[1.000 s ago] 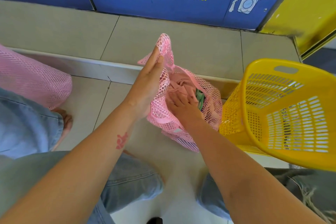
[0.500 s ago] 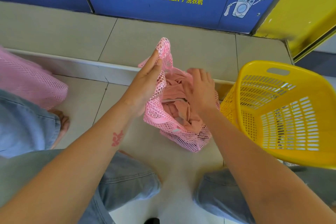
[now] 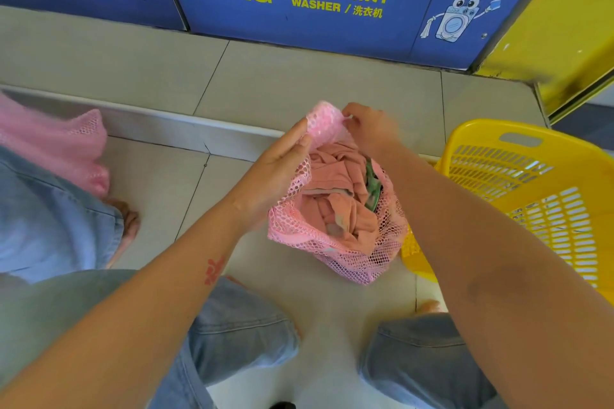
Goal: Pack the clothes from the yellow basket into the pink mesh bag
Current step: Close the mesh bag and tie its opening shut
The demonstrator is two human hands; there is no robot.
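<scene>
- Since a second ago, my right hand [image 3: 368, 131] has come up out of the pink mesh bag [image 3: 295, 229], where it was pushing down on the clothes. It now sits at the bag's raised top flap.
- My right fingers are curled and pinch that flap of mesh at its far edge, just beside my left fingertips.
- My left hand [image 3: 274, 173] stays where it was, on the bag's left side. Its fingers lie nearly straight up along the mesh and, with the thumb, hold the rim there. How far the thumb wraps I cannot tell, as the flap is blurred.
- The bag stands on the tiled floor [image 3: 159, 196] between my knees and the step, with its mouth open toward me.
- The clothes [image 3: 335, 199] fill the bag: mostly crumpled salmon-pink cloth, with a green piece [image 3: 372, 184] tucked against the right side.
- The yellow basket [image 3: 475, 126] is just right of the bag, tipped so its slatted inside faces me. My right forearm crosses in front of its near corner.
- A second pink mesh bag [image 3: 56, 143] shows at the left edge, above another person's denim leg [image 3: 50, 216].
- Beyond the step runs a blue washer panel [image 3: 332, 33] marked "20 KG" in yellow.
- My jeans [image 3: 232, 339] show at the bottom.
</scene>
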